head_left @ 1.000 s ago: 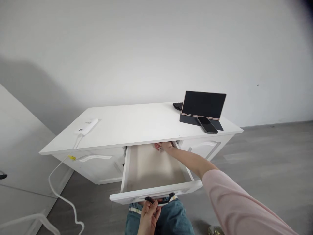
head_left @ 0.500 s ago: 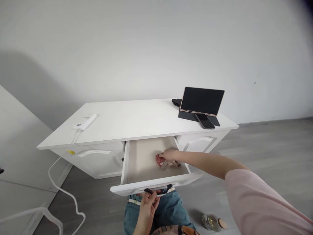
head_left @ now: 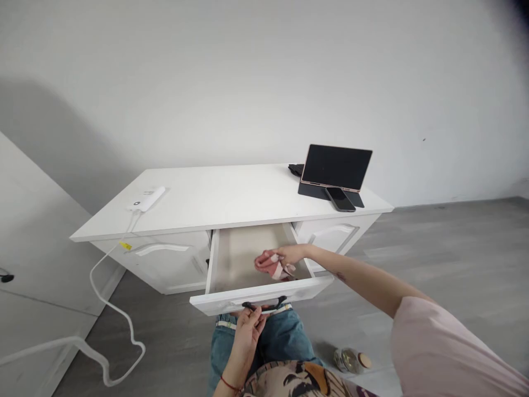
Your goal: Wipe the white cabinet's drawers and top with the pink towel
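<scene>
A soft, crumpled cloth (head_left: 268, 264), pink to rosy red with pale, whitish patches, is bunched into a loose, uneven bundle within the outline of an open drawer (head_left: 233, 259), toward its right side and near the front panel. The redder part of the cloth points left, the paler folds sit lower and to the right, and a small dark patch shows near its lower right edge; whether it touches the drawer's bottom cannot be told. The right hand (head_left: 292, 253) grips the bundle from the right, its fingers closed on the upper folds. The left hand (head_left: 249, 326) is curled at the black handle (head_left: 273, 306) on the drawer's front, fingers bent around it from below.

The drawer is pulled out from the middle of a white desk (head_left: 215, 193). On the desk's right end a dark screen (head_left: 336, 167) leans upright on a dark flat base (head_left: 312, 191), with a black phone (head_left: 340, 199) lying in front and a black bundle (head_left: 296, 169) behind. At the left end lies a white device (head_left: 149, 199) with a white cable (head_left: 131, 328) hanging down. A clear jar (head_left: 347, 361) with a brown lid lies on the grey floor (head_left: 433, 264)
</scene>
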The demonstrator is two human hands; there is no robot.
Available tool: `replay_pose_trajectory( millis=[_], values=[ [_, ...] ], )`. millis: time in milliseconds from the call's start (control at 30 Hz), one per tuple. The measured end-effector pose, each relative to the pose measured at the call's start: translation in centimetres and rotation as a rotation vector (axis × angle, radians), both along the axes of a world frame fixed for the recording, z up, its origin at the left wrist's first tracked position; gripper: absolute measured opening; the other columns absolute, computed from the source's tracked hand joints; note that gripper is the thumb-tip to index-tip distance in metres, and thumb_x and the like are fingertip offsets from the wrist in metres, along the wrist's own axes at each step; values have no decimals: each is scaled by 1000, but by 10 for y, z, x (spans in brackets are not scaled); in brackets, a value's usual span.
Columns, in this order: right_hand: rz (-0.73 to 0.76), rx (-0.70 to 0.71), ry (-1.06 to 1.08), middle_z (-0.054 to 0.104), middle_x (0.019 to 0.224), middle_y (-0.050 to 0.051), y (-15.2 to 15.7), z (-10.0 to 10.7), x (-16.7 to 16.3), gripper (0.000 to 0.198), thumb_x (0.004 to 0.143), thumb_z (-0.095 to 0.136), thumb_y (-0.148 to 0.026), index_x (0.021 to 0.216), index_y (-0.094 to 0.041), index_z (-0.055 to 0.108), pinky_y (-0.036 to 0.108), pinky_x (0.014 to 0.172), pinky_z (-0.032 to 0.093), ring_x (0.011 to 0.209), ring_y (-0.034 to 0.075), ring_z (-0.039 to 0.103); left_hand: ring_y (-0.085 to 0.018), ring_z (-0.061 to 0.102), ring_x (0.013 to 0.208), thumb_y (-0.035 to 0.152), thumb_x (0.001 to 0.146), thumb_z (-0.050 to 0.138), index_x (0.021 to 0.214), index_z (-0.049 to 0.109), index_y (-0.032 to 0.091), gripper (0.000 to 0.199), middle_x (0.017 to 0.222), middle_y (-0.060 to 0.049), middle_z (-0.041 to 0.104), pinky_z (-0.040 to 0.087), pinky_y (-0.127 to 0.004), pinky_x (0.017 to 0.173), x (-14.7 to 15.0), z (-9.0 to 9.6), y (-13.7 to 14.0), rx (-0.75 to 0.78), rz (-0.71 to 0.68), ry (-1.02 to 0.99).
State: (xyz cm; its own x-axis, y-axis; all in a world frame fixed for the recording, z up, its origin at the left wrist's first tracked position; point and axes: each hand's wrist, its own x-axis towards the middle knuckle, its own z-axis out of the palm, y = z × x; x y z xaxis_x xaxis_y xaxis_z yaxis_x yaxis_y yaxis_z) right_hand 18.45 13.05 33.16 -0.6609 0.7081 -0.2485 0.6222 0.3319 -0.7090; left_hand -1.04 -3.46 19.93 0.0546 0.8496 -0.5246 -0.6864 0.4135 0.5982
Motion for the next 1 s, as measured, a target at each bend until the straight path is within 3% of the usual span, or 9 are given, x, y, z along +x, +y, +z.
replay_pose_trajectory(
  millis=[67,133,267,367,500,633,800,900,1000],
  values=[
    [67,27,127,70,107,8,-7,24,15,59,72,45,3,129,-9,55,24,83,50,92,14,65,-14,64,69,29,48,90,63,61,20,33,72,0,69,52,-34,89,-1,3,0,1,-20,2],
    [-23,196,244,65,119,12,-22,45,35,48,79,46,-5,126,-10,55,31,95,46,108,17,61,-14,64,69,29,51,89,65,63,20,32,75,0,70,51,-35,91,-2,3,0,4,-27,-3],
    [-179,410,355,65,114,12,-77,74,81,23,86,53,-24,106,-17,60,36,94,49,105,22,61,-14,65,74,29,58,86,72,65,20,27,82,-3,72,48,-36,96,-4,2,-1,33,-56,-14],
    [-300,624,394,58,121,11,-128,78,106,17,84,60,-28,99,-23,60,38,96,48,114,26,56,-16,66,76,31,57,86,71,64,20,28,82,-4,73,47,-38,98,-5,2,-1,26,-64,6],
    [-502,846,324,52,126,10,-174,59,110,13,87,57,-25,99,-28,61,43,93,50,119,28,53,-18,67,76,30,55,87,68,62,21,30,82,-3,73,47,-42,98,-4,4,-1,12,-47,16],
    [-512,976,172,54,127,10,-174,11,85,26,88,49,-16,106,-27,64,46,95,49,125,28,49,-18,68,77,31,56,86,65,58,20,31,78,-2,71,46,-43,99,-4,4,-3,24,-47,27],
    [-497,906,-26,49,138,14,-165,-41,58,38,80,45,-7,112,-21,61,56,106,39,139,29,32,-20,68,77,35,53,87,67,58,22,35,82,-4,72,47,-45,98,-3,6,-5,26,-45,62],
    [-507,851,-114,34,150,15,-171,-51,54,39,75,54,-14,113,-21,59,64,106,34,144,37,18,-21,68,75,35,54,86,66,58,23,33,81,-3,73,47,-46,98,-2,9,-5,39,-26,58],
    [-525,905,-173,30,153,15,-173,-54,49,41,73,56,-11,112,-24,59,67,107,30,144,40,15,-21,68,73,34,56,85,66,60,23,30,79,-3,72,48,-45,97,-4,8,-5,42,-37,67]
  ],
)
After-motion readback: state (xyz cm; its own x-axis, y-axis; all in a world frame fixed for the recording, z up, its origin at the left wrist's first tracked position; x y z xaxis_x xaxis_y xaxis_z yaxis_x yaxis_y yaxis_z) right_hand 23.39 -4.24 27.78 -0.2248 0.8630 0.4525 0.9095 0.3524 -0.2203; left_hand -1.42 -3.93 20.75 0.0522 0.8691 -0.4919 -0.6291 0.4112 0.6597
